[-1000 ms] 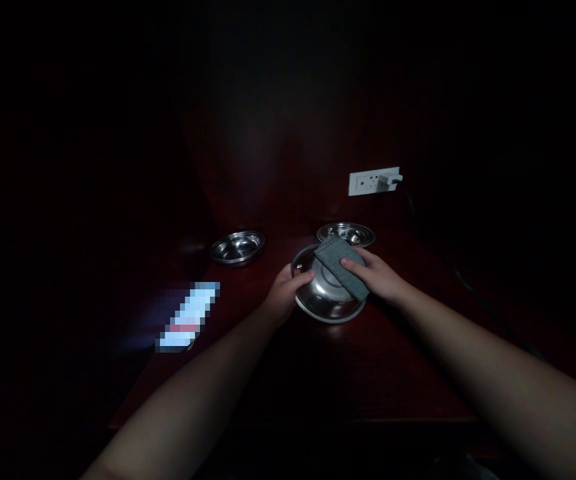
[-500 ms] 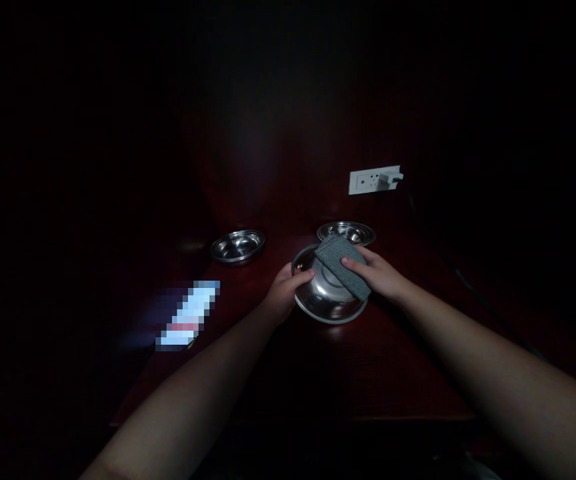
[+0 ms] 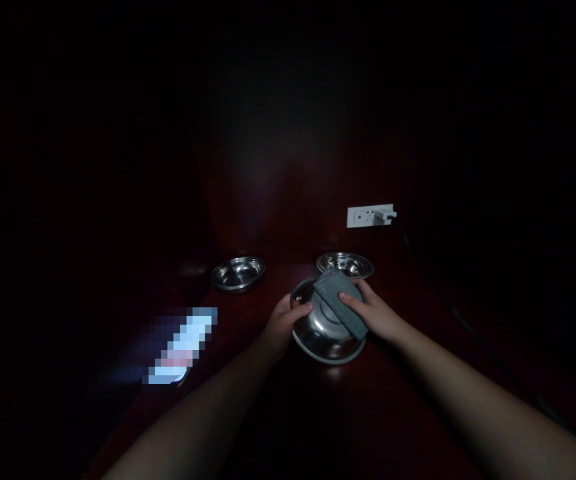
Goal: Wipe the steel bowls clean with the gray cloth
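Note:
A shiny steel bowl (image 3: 325, 339) is held tilted above the dark red table, its underside towards me. My left hand (image 3: 286, 320) grips its left rim, the thumb lying on the metal and the fingers hidden behind. A folded grey-green cloth (image 3: 339, 300) with a speckled end lies across the bowl's upper right part. My right hand (image 3: 371, 310) is closed around the cloth and the bowl's right edge, thumb on top of the cloth. Just behind them, a stack of steel dishes (image 3: 351, 265) rests on the table, partly covered by the cloth.
Another steel bowl (image 3: 239, 274) stands at the back left. A lit, blurred-out screen (image 3: 183, 348) lies near the table's left edge. On the back wall is a white socket plate (image 3: 363, 217) with a plug, from which a dark cable (image 3: 463, 321) runs down the right side.
The whole view has shifted, so that everything appears lower. Both hands keep their hold on the bowl and the cloth, with hardly any change between them.

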`<state>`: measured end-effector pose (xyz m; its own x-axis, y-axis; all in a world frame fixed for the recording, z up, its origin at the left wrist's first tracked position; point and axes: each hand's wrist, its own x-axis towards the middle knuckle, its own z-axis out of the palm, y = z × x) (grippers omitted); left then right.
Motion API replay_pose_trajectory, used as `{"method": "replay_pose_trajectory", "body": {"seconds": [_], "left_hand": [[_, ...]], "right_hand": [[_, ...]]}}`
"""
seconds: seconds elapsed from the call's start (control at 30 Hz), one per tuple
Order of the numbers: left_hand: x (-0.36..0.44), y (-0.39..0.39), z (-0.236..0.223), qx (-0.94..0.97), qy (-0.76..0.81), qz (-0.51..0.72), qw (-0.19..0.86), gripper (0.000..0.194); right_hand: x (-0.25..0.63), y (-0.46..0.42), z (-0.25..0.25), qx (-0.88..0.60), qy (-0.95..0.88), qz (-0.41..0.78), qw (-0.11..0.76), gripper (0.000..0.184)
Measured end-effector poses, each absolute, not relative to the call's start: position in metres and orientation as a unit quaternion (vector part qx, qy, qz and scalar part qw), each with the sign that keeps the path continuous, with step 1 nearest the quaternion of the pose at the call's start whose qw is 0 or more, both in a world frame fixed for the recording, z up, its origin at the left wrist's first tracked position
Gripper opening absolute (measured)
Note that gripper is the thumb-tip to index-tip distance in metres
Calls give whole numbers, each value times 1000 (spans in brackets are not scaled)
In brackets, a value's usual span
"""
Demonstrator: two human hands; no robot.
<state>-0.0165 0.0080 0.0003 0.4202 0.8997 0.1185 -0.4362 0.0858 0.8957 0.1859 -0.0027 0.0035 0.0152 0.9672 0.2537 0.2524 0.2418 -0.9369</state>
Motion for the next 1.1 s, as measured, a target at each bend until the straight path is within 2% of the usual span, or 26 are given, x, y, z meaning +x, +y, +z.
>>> {"method": "replay_pose_trajectory", "body": {"seconds": [0.17, 0.7, 0.87, 1.1], "left_hand": [[-16, 8, -1, 481, 228, 492, 689, 44], [-15, 4, 4, 480, 235, 488, 690, 41], [-17, 2, 10, 513, 175, 452, 708, 47], [-20, -2, 17, 526, 172, 437, 709, 49]], "right_hand": [[185, -6, 7, -520, -601, 310, 522, 41], [185, -9, 11, -500, -613, 349, 502, 40], [187, -9, 14, -501, -612, 343, 507, 40], [188, -14, 21, -509, -631, 336, 480, 42]]}}
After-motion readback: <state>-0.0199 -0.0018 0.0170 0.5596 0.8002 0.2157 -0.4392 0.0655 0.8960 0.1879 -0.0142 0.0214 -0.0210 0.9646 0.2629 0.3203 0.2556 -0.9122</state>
